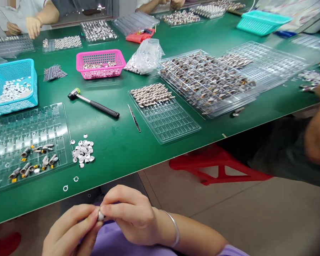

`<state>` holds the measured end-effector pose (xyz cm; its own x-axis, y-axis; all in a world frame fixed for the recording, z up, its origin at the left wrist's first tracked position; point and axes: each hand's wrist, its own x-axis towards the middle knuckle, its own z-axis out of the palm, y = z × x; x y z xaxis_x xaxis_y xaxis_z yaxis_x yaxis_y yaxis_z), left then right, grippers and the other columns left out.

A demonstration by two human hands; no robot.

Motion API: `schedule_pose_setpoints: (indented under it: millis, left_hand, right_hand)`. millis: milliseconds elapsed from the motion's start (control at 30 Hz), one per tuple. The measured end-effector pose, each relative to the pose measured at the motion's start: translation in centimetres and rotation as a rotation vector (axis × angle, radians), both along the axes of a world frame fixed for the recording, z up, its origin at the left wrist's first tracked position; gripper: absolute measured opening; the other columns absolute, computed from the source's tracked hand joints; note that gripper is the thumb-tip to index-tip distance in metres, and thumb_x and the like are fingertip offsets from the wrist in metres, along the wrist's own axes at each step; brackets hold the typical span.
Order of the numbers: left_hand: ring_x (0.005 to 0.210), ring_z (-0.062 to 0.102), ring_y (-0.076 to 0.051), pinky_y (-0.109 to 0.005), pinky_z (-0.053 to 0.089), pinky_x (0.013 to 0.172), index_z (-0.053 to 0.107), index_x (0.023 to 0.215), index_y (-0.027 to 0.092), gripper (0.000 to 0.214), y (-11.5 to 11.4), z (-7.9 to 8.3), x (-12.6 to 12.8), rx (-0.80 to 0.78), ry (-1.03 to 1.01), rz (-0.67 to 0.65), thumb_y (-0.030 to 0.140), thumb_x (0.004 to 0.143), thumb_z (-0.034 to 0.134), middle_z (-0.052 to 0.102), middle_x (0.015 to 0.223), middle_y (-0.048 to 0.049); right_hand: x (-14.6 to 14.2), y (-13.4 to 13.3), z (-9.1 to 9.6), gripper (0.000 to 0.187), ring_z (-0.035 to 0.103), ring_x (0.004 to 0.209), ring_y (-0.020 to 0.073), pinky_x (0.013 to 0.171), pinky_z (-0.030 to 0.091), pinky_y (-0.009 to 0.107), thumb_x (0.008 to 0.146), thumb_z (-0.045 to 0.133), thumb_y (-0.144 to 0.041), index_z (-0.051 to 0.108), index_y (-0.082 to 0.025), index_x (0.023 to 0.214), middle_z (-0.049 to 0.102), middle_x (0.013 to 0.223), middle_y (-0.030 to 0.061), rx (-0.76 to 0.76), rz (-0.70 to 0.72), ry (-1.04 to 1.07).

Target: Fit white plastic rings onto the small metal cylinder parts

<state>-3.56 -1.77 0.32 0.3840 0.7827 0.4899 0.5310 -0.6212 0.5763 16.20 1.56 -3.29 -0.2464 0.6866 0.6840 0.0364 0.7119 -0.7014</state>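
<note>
1. Head view: I am seeing the left hand [70,229] and right hand [133,215] both pinching a small part [101,216], off the bench's [109,151] near edge.
2. I'm noting discs [83,152] lying just beside the tray's [5,142] right edge.
3. Two rings [63,188] are lying between the discs and the bench's near edge.

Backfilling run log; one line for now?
left hand: pinching; right hand: pinching; held: small white rounded part; nearby: flat green table
</note>
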Motion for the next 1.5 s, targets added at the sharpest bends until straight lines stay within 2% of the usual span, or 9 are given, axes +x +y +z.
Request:
schedule_pose_setpoints:
  millis: [167,267,400,567,733,933,1100,1300,1500]
  left_hand:
    - [0.088,0.071,-0.012,-0.017,0.059,0.082,0.068,0.106,0.014,0.026,0.0,-0.5,0.3,-0.070,-0.013,0.050,0.002,0.083,0.065,0.070,0.103,-0.0050]
    - [0.087,0.072,-0.013,-0.018,0.059,0.080,0.068,0.107,0.015,0.026,0.0,-0.9,0.6,-0.072,0.011,0.091,0.004,0.083,0.066,0.071,0.103,-0.0054]
    - [0.086,0.072,-0.011,-0.016,0.058,0.082,0.069,0.105,0.014,0.023,0.2,-0.7,0.8,0.006,0.020,0.104,0.004,0.085,0.063,0.072,0.101,-0.0053]
    - [0.087,0.072,-0.011,-0.015,0.055,0.086,0.070,0.103,0.013,0.020,0.2,-0.7,1.1,0.038,0.067,0.135,0.005,0.087,0.061,0.073,0.101,-0.0064]
    - [0.082,0.073,-0.011,-0.013,0.057,0.080,0.070,0.098,0.016,0.017,0.3,-0.5,1.7,-0.025,0.025,0.187,0.007,0.087,0.060,0.074,0.095,-0.0044]
    - [0.078,0.073,-0.013,-0.015,0.059,0.069,0.071,0.103,0.019,0.023,0.5,-0.2,1.7,-0.097,-0.031,0.142,0.007,0.086,0.061,0.074,0.091,-0.0032]
    - [0.076,0.073,-0.012,-0.014,0.059,0.068,0.070,0.102,0.017,0.026,0.5,-0.4,1.3,-0.113,-0.059,0.107,0.001,0.086,0.057,0.073,0.092,-0.0036]
    - [0.069,0.072,-0.011,-0.013,0.059,0.063,0.071,0.090,0.019,0.019,1.5,0.7,0.8,-0.229,-0.098,-0.013,0.005,0.087,0.060,0.073,0.080,-0.0006]
    - [0.064,0.072,-0.011,-0.013,0.058,0.059,0.071,0.078,0.020,0.015,1.9,1.1,0.7,-0.295,-0.140,-0.032,0.011,0.088,0.064,0.073,0.074,0.0000]
  right_hand:
    - [0.0,0.1,0.3,0.025,0.063,0.073,0.0161,0.065,0.056,0.025,0.085,0.051,0.000,0.065,-0.012,0.101,0.068,0.083,0.0109,0.037,-0.037,-0.049]
    - [-0.2,0.2,0.4,0.020,0.063,0.072,0.0143,0.064,0.056,0.023,0.087,0.053,-0.003,0.065,-0.014,0.097,0.068,0.083,0.0092,-0.056,-0.037,-0.035]
    - [-0.4,0.2,0.6,0.015,0.064,0.071,0.0131,0.066,0.057,0.021,0.088,0.055,-0.004,0.065,-0.014,0.092,0.067,0.082,0.0083,-0.167,-0.002,-0.016]
    - [-0.4,0.2,0.8,0.020,0.062,0.070,0.0139,0.063,0.056,0.022,0.085,0.051,0.000,0.064,-0.013,0.094,0.067,0.080,0.0090,-0.099,-0.054,-0.082]
    - [-0.6,-0.2,0.7,0.027,0.061,0.070,0.0153,0.063,0.056,0.025,0.082,0.047,0.003,0.064,-0.013,0.096,0.067,0.081,0.0101,-0.057,-0.130,-0.141]
    - [-0.7,0.0,0.5,0.013,0.064,0.070,0.0138,0.064,0.056,0.022,0.087,0.056,-0.006,0.064,-0.015,0.087,0.067,0.080,0.0081,-0.254,-0.023,-0.013]
    - [-0.7,0.1,0.7,0.010,0.064,0.069,0.0140,0.063,0.056,0.022,0.087,0.058,-0.007,0.064,-0.015,0.084,0.067,0.078,0.0082,-0.262,0.005,0.003]
    - [-0.3,0.2,1.2,0.008,0.065,0.067,0.0132,0.062,0.055,0.021,0.087,0.062,-0.010,0.065,-0.014,0.081,0.069,0.077,0.0085,-0.345,0.087,0.029]
    - [-0.3,0.1,1.3,0.010,0.064,0.063,0.0122,0.059,0.054,0.020,0.085,0.068,-0.017,0.066,-0.013,0.077,0.070,0.074,0.0075,-0.483,0.151,0.085]
